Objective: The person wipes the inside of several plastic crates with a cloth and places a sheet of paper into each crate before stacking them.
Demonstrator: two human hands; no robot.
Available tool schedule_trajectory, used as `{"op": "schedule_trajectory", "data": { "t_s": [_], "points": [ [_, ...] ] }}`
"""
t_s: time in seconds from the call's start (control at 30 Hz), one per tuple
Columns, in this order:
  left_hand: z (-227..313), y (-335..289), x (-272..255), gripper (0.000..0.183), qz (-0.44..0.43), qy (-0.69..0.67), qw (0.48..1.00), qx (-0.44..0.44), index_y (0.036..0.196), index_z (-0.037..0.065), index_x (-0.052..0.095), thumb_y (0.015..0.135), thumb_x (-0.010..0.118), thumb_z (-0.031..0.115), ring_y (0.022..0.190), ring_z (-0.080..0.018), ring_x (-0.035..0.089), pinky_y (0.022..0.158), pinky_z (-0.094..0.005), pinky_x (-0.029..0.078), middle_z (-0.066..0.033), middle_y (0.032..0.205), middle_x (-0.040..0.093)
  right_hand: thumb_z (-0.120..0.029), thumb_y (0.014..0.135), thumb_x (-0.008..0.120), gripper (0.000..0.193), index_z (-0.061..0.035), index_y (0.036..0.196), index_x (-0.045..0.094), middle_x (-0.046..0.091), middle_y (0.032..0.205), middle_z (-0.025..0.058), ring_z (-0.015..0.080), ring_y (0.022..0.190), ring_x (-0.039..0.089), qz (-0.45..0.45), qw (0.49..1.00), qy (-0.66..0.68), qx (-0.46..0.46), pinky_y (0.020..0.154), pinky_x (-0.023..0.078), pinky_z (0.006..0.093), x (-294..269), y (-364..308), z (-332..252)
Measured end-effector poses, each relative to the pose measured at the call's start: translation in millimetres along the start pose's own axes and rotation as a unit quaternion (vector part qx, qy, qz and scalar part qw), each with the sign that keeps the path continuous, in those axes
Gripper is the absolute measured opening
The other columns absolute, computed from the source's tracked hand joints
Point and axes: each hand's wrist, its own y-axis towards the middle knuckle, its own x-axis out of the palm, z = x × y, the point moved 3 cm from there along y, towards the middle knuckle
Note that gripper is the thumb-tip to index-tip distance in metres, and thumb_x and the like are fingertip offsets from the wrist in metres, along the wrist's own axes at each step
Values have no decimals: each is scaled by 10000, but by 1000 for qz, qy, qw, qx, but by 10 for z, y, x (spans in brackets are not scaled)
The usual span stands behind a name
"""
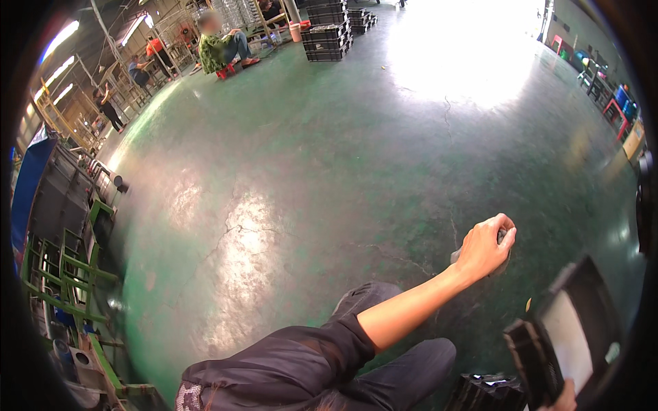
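Observation:
My left hand (483, 248) is stretched out to the right over the green floor, fingers curled closed around a small grey, dark-edged thing (503, 235). Bits of grey show on both sides of the fist, but its kind is hidden. At the lower right, part of my right hand (566, 399) grips the bottom edge of a black plastic crate (595, 301). That crate is tilted up and slightly blurred, with a pale inner face. Below it, beside my knee, more black crates (485, 394) show partly at the picture's edge.
Green metal frames (86, 274) line the left side. Stacked black crates (327, 41) stand far ahead, near a person seated on a red stool (225, 71). Blue containers (625, 99) and a red-framed stool (617, 118) are at the far right. The green floor (329, 171) has cracks.

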Motion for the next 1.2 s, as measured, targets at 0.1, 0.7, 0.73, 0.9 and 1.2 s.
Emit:
{"op": "schedule_trajectory", "data": {
  "t_s": [0.1, 0.7, 0.73, 0.9, 1.2],
  "points": [
    [-18, 141, -72, 195, 54, -24, 998, 27, 939, 27, 584, 842, 557, 194, 671, -285, 596, 636, -368, 457, -128, 817, 626, -13, 565, 740, 594, -27, 1129, 554, 597, 1059, 186, 393, 1012, 530, -154, 975, 160, 9, 876, 400, 439, 950, 445, -313],
    [-768, 693, 24, 159, -60, 15, 997, 36, 894, 38, 543, 835, 559, 185, 759, -327, 598, 656, -407, 465, -130, 810, 606, -66, 659, 618, 176, -83, 826, 565, 570, 823, 84, 281, 922, 508, -61, 953, 258, -146, 808, 394, 413, 4400, 156, -2466],
    [-863, 720, 20, 153, -49, 17, 998, 36, 886, 34, 540, 833, 557, 176, 755, -329, 596, 652, -413, 464, -129, 802, 606, -57, 662, 631, 197, -85, 849, 573, 573, 836, 94, 286, 951, 506, -53, 946, 297, -121, 816, 395, 412, 3935, 228, -2572],
    [-1042, 826, 198, 162, -95, 17, 995, 10, 867, 24, 539, 824, 560, 179, 758, -335, 596, 656, -422, 466, -141, 810, 612, -129, 713, 672, 279, -58, 974, 600, 620, 995, 140, 309, 933, 580, -262, 723, 585, -258, 833, 446, 390, 2677, -349, -2593],
    [-1340, 931, 549, 158, -123, 12, 992, -18, 859, 21, 551, 807, 565, 170, 773, -345, 599, 669, -439, 470, -152, 811, 614, -189, 859, 555, 156, -81, 951, 622, 586, 889, 58, 186, 853, 548, -409, 651, 636, 67, 778, 420, 331, 1677, -442, -2593]
  ]
}}
